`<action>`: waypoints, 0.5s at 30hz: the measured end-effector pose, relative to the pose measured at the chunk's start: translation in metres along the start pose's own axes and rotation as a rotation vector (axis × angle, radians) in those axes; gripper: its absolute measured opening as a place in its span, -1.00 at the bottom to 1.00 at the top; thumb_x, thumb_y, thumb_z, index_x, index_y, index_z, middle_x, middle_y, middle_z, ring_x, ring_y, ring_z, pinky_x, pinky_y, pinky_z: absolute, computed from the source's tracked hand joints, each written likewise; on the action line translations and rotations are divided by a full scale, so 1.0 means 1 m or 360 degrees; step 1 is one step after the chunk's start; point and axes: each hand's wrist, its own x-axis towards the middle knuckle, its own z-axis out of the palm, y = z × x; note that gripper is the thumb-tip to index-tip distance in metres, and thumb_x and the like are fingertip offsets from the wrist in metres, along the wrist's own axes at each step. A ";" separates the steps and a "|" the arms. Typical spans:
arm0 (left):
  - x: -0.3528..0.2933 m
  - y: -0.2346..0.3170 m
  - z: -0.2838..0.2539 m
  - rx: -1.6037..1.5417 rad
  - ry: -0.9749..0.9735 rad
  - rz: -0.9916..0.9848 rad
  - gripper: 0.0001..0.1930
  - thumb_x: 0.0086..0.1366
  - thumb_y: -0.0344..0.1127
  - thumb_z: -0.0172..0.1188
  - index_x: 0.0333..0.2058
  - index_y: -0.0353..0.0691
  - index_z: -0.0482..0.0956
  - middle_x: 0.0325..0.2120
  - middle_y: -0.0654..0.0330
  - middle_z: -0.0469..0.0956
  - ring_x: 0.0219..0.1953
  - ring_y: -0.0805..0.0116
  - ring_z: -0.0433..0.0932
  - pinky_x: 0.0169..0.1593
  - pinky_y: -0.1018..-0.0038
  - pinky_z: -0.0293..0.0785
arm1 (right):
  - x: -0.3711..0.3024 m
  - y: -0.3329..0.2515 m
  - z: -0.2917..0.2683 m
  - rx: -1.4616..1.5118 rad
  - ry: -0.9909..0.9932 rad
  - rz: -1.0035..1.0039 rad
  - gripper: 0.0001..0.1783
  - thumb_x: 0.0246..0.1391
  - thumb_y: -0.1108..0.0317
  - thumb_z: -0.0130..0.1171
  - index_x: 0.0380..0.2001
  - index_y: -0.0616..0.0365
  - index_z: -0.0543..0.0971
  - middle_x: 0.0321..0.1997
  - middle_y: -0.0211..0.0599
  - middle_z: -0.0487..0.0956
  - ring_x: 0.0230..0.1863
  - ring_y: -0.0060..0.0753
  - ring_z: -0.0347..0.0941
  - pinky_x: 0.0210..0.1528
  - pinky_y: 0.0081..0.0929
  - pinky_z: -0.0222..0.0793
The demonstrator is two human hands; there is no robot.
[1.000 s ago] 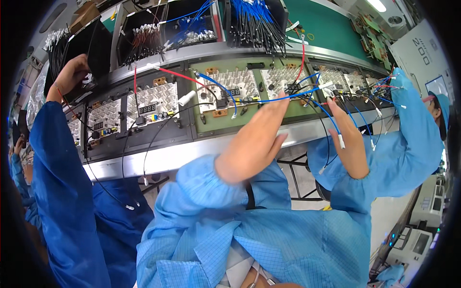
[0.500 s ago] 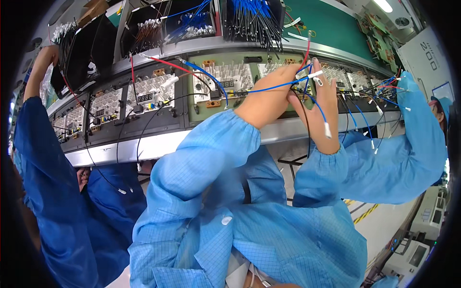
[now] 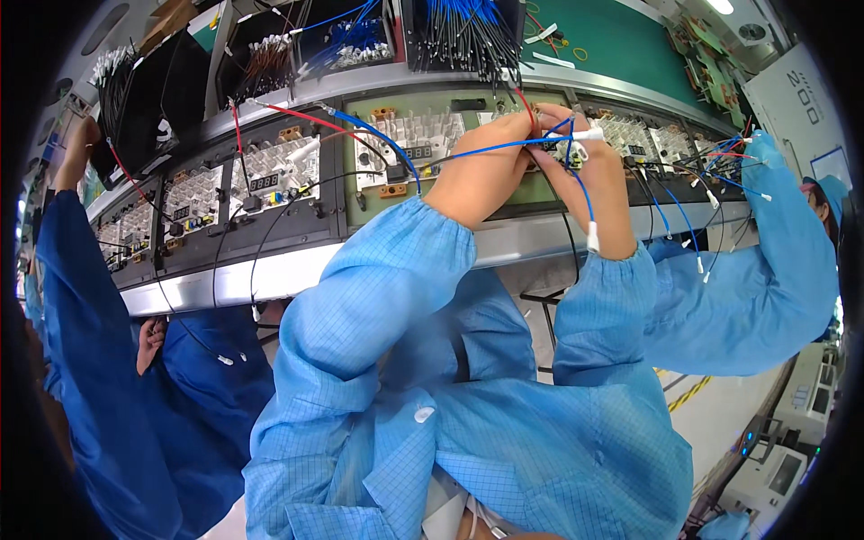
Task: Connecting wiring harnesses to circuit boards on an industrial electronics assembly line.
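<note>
One green panel (image 3: 526, 200) lay below; over its right end your left hand (image 3: 481, 166) and right hand (image 3: 603, 187) met, fingers bunched, pinch hidden! A blue wire (image 3: 490, 148) crossed them, a red wire (image 3: 521, 97) rose toward the panel's far edge. Wiring, seemingly; next likely called for steady fingertips.

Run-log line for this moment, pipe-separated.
left hand: beside right hand, over green panel | blue wire: crosses in front of both hands | grip: unclear

The person's two hands (image 3: 481, 175), one green tray (image 3: 513, 196), one green mat (image 3: 612, 54), one lamp (image 3: 721, 5)
</note>
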 end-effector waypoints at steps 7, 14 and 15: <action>-0.002 -0.004 -0.006 0.0201 -0.0132 -0.0113 -0.80 0.18 -0.50 0.13 -0.20 -0.22 0.57 -0.36 -0.06 0.59 -0.29 -0.11 0.56 -0.28 0.21 0.49 | 0.002 -0.004 -0.002 -0.0084 0.0103 0.0107 -0.84 0.04 0.45 0.24 -0.25 0.18 0.61 -0.34 -0.30 0.65 -0.34 -0.47 0.56 -0.25 -0.51 0.42; -0.012 0.000 -0.007 0.0391 -0.0255 -0.0006 -0.92 0.15 -0.44 0.09 -0.34 -0.20 0.49 -0.45 0.03 0.56 -0.38 0.00 0.59 -0.32 0.20 0.52 | -0.015 0.018 -0.002 -0.0091 0.0137 -0.0112 -0.86 0.17 0.50 0.09 -0.26 0.19 0.63 -0.36 -0.25 0.66 -0.42 -0.49 0.55 0.05 -0.39 0.45; -0.014 0.000 -0.006 0.0448 -0.0280 0.0079 -0.92 0.15 -0.44 0.09 -0.34 -0.21 0.49 -0.45 0.04 0.56 -0.37 0.02 0.59 -0.32 0.22 0.53 | -0.017 0.016 -0.006 -0.0121 0.0067 -0.0109 -0.83 0.18 0.54 0.06 -0.24 0.21 0.63 -0.35 -0.25 0.66 -0.43 -0.49 0.57 0.21 -0.24 0.35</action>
